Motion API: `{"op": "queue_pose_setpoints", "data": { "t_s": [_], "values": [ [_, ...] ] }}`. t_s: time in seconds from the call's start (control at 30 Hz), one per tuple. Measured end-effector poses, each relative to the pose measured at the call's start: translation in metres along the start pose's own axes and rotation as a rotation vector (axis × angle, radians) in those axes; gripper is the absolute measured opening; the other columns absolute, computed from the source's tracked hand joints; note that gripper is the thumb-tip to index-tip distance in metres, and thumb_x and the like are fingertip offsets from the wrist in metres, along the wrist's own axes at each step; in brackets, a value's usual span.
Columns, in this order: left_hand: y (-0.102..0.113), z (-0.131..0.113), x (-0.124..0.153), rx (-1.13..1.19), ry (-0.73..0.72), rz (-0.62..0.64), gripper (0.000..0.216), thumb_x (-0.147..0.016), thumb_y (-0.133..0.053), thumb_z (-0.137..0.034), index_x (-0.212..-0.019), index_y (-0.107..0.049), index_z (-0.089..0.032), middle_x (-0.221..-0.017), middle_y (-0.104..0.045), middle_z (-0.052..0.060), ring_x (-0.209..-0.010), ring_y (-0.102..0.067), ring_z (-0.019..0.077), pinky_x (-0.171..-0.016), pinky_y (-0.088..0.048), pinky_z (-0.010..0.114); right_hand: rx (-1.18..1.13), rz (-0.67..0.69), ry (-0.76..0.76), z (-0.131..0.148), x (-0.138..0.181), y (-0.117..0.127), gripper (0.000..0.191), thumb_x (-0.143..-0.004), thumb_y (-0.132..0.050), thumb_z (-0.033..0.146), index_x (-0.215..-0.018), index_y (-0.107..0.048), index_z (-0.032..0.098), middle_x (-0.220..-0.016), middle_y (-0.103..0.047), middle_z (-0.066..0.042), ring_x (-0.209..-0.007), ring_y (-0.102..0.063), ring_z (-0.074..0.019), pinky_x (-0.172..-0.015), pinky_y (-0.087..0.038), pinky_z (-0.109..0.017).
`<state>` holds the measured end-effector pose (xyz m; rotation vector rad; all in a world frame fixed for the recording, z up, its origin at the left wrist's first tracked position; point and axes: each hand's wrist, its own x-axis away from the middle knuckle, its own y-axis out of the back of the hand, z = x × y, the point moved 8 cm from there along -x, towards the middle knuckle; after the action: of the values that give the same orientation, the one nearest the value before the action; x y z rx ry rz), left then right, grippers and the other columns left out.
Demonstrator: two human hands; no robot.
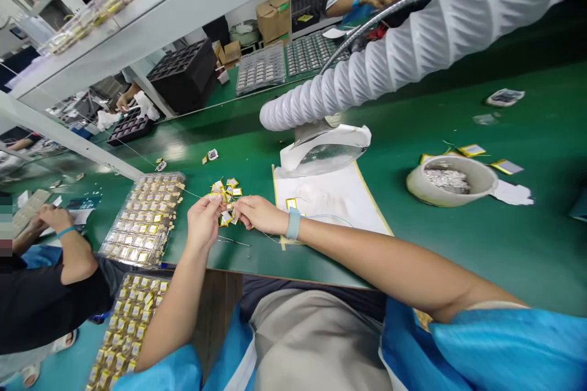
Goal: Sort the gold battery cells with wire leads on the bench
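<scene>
My left hand [204, 220] and my right hand [262, 214] meet over the green bench, fingertips pinched close together. Something small and pale shows between them, too small to name. Beneath and behind the fingers lies a loose pile of small yellow-edged pouch batteries [233, 183], partly hidden by the hands. A wristband [293, 223] circles my right wrist. On the bench just below the hands rests a pair of thin tweezers [233, 241]. Left of my left hand stands a clear tray [106, 243] full of such batteries, with small beige pieces along its right edge.
A second battery tray [120, 317] sits lower, beside my left forearm. A white sheet with yellow edges [330, 195] lies under a fume hood [323, 149] on a ribbed hose [367, 73]. A round tub [415, 183] stands right. Co-workers sit left and opposite.
</scene>
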<state>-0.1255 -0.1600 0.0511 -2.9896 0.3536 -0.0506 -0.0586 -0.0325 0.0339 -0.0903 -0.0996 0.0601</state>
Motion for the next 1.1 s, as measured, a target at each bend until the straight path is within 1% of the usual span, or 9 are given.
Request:
{"op": "queue_pose_setpoints", "data": {
  "t_s": [0.17, 0.27, 0.4, 0.53, 0.63, 0.77, 0.9, 1.0, 1.1],
  "values": [
    [0.011, 0.001, -0.026, 0.133, -0.035, -0.141, 0.044, -0.058, -0.103, -0.041, -0.081, -0.076, -0.014, -0.078, -0.072, 0.002, -0.067, -0.063, 0.0083, -0.069, -0.053, 0.023, -0.062, -0.094, -0.018, -0.008, 0.002, 0.007, 0.039, -0.104, -0.053, 0.022, -0.065, -0.054, 0.02, -0.051, -0.052, 0.006, -0.047, -0.051, -0.0086, -0.051, -0.041, -0.02],
    [0.015, -0.006, -0.032, 0.164, -0.075, -0.204, 0.047, -0.054, -0.104, -0.041, -0.08, -0.076, -0.015, -0.074, -0.07, -0.002, -0.066, -0.062, 0.0058, -0.069, -0.052, 0.02, -0.111, -0.104, -0.056, -0.016, 0.003, 0.008, 0.033, -0.103, -0.057, 0.021, -0.07, -0.058, 0.019, -0.052, -0.057, 0.005, -0.047, -0.054, -0.0081, -0.051, -0.042, -0.018],
    [0.0, -0.003, -0.022, 0.141, -0.074, -0.162, 0.047, -0.057, -0.104, -0.042, -0.087, -0.081, -0.014, -0.08, -0.075, 0.003, -0.069, -0.065, 0.0095, -0.069, -0.054, 0.023, -0.228, -0.106, -0.131, -0.022, -0.003, 0.011, 0.029, -0.109, -0.052, 0.031, -0.086, -0.062, 0.018, -0.056, -0.062, 0.004, -0.044, -0.057, -0.0094, -0.046, -0.043, -0.019],
    [-0.015, 0.008, -0.007, 0.11, -0.067, -0.128, 0.042, -0.061, -0.102, -0.042, -0.086, -0.081, -0.016, -0.078, -0.075, 0.003, -0.066, -0.064, 0.0099, -0.066, -0.052, 0.023, -0.363, -0.077, -0.173, -0.022, -0.006, 0.012, 0.044, -0.11, -0.053, 0.053, -0.09, -0.065, 0.016, -0.057, -0.061, 0.002, -0.043, -0.057, -0.011, -0.041, -0.042, -0.021],
    [-0.022, 0.018, -0.002, 0.09, -0.049, -0.098, 0.04, -0.063, -0.1, -0.044, -0.084, -0.08, -0.016, -0.075, -0.074, 0.003, -0.064, -0.064, 0.0114, -0.065, -0.053, 0.025, -0.437, -0.061, -0.178, -0.022, -0.006, 0.01, 0.05, -0.107, -0.056, 0.061, -0.09, -0.067, 0.015, -0.056, -0.059, 0.002, -0.043, -0.054, -0.0109, -0.04, -0.04, -0.021],
    [-0.024, 0.026, -0.008, 0.087, -0.039, -0.093, 0.041, -0.063, -0.1, -0.045, -0.082, -0.078, -0.015, -0.072, -0.072, 0.003, -0.063, -0.064, 0.0127, -0.065, -0.052, 0.027, -0.457, -0.112, -0.158, -0.024, -0.007, 0.011, 0.039, -0.099, -0.072, 0.051, -0.082, -0.064, 0.016, -0.051, -0.052, 0.006, -0.04, -0.044, -0.0078, -0.039, -0.033, -0.02],
    [-0.013, 0.021, -0.029, 0.107, -0.07, -0.172, 0.041, -0.066, -0.097, -0.045, -0.084, -0.076, -0.016, -0.075, -0.07, 0.001, -0.066, -0.061, 0.0095, -0.069, -0.051, 0.025, -0.441, -0.175, -0.156, -0.028, -0.002, 0.009, 0.031, -0.1, -0.066, 0.038, -0.077, -0.061, 0.017, -0.05, -0.05, 0.007, -0.04, -0.041, -0.007, -0.041, -0.033, -0.02],
    [-0.008, 0.019, -0.039, 0.077, -0.057, -0.184, 0.039, -0.064, -0.099, -0.041, -0.084, -0.078, -0.014, -0.074, -0.072, 0.002, -0.065, -0.061, 0.0095, -0.067, -0.049, 0.024, -0.423, -0.194, -0.177, -0.032, 0.003, 0.007, 0.031, -0.1, -0.064, 0.04, -0.079, -0.06, 0.018, -0.052, -0.052, 0.006, -0.039, -0.042, -0.0075, -0.04, -0.03, -0.021],
    [-0.01, 0.022, -0.034, 0.041, -0.03, -0.141, 0.037, -0.062, -0.1, -0.036, -0.084, -0.081, -0.014, -0.075, -0.074, 0.004, -0.063, -0.061, 0.0105, -0.065, -0.049, 0.024, -0.408, -0.206, -0.189, -0.033, 0.003, 0.01, 0.037, -0.101, -0.063, 0.048, -0.081, -0.062, 0.018, -0.052, -0.053, 0.005, -0.038, -0.042, -0.0079, -0.039, -0.028, -0.022]
  ]
}}
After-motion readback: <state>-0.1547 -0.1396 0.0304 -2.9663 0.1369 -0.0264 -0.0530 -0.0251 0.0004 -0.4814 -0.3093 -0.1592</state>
